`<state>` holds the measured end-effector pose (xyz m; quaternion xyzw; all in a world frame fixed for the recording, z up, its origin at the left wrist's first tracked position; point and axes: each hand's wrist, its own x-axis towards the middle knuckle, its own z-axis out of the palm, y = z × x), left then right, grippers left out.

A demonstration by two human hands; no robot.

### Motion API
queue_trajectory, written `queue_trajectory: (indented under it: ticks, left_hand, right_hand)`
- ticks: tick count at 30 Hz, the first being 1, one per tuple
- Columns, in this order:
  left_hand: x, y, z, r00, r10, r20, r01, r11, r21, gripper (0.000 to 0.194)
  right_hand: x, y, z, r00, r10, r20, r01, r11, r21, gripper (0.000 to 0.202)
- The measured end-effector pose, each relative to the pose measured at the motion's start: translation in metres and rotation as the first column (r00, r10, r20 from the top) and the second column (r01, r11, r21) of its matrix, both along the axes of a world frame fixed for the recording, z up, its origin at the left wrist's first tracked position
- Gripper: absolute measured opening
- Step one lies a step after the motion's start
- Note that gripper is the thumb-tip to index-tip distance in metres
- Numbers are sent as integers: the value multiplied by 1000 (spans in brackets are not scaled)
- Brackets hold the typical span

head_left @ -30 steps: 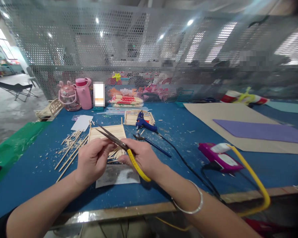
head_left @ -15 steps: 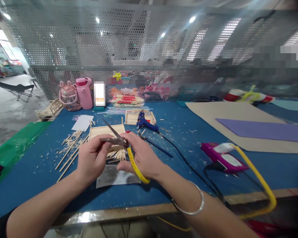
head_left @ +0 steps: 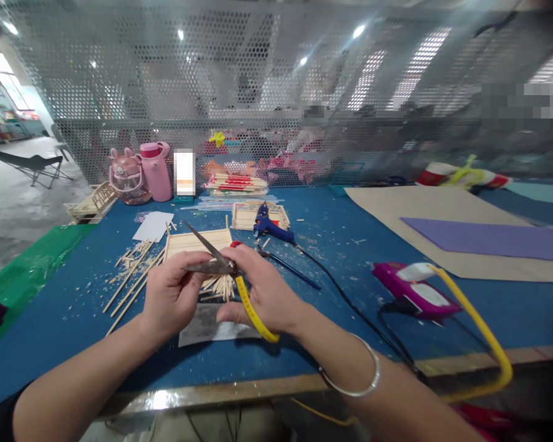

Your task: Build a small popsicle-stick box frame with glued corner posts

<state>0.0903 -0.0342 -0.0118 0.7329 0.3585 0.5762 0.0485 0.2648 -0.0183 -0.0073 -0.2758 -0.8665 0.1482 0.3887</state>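
Observation:
My right hand (head_left: 271, 287) grips a pair of scissors (head_left: 212, 265), whose near handle is yellow; the blades stand apart and point up and left. Beside the lower blade, my left hand (head_left: 166, 299) is closed in a pinch. Whatever lies between its fingertips is hidden. Behind the hands is a flat panel of thin wooden sticks (head_left: 203, 239) with short upright posts. Short cut sticks (head_left: 221, 287) lie in a heap under the scissors, partly covered by the hands. A grey sheet (head_left: 194, 330) lies on the table below them.
Long sticks (head_left: 129, 293) and cut bits lie left. Behind are a blue glue gun (head_left: 276, 231) on a corded line, a blue-handled tool (head_left: 295, 271), another small wooden frame (head_left: 244, 216) and pink bottles (head_left: 156, 175). Right are a purple device (head_left: 415, 293), yellow tube (head_left: 482, 322) and purple sheet (head_left: 483, 240).
The scissor blades have spread slightly wider, their tips shifting a little left. Both hands stay in nearly the same place.

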Motion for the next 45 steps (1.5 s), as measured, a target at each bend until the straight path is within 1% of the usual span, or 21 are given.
queue_trajectory:
  ticks: [3,9,13,16,18,20,22,25,27,29,32,34,37,40,42,45]
  left_hand:
    - [0,0,0,1000,-4,3,4,1000,-17,12]
    - [-2,-2,-3,1000,-25,-9,25,998,-63,22]
    - [-3,-2,-5,1000,-25,7,26,997,-66,20]
    - [-2,-2,-4,1000,-12,14,13,998,-59,15]
    - [-1,-4,-2,1000,10,-6,-10,999,-50,12]
    - [0,-5,1,1000,14,-25,-16,998,-53,10]
    - [1,-6,3,1000,-24,-3,23,995,-95,10]
    - [3,-6,5,993,-92,76,105,975,-194,14]
    - [3,-5,5,991,-98,93,117,968,-224,14]
    - [4,-5,4,991,-96,92,114,968,-224,14]
    - [4,-4,2,989,-99,106,121,967,-223,14]
    - [4,-3,0,988,-107,114,131,964,-231,15]
    - [4,-2,-3,985,-132,110,156,958,-242,19]
    - [4,-1,-5,980,-160,120,187,947,-263,23]
    - [4,-1,-7,969,-182,166,226,927,-301,24]
    - [6,-1,-6,929,-204,310,321,859,-399,26]
  right_hand:
    - [0,0,1,1000,-21,15,21,1000,22,71]
    - [0,-2,2,996,-70,63,64,993,96,72]
    - [-1,-3,1,995,-81,59,75,992,100,74]
    - [-1,-4,0,992,-119,47,114,989,95,74]
    - [-1,-4,-1,992,-123,25,121,990,75,70]
    - [-1,-4,-2,996,-93,-12,94,994,48,63]
    - [-3,-4,-3,998,-46,-53,46,999,4,58]
    - [-7,-4,-2,994,1,-108,-12,995,-97,57]
    - [-7,-4,-1,989,-15,-150,-8,989,-148,58]
    - [-5,-3,1,981,-56,-184,24,985,-172,59]
    - [0,0,3,974,-112,-196,80,984,-162,62]
    - [2,1,4,976,-126,-176,103,985,-137,65]
    - [1,0,3,984,-116,-133,102,989,-110,65]
    - [0,-1,2,989,-104,-109,91,989,-115,63]
    - [-1,-2,2,989,-100,-107,87,989,-120,63]
    - [0,-1,2,990,-89,-105,76,989,-124,63]
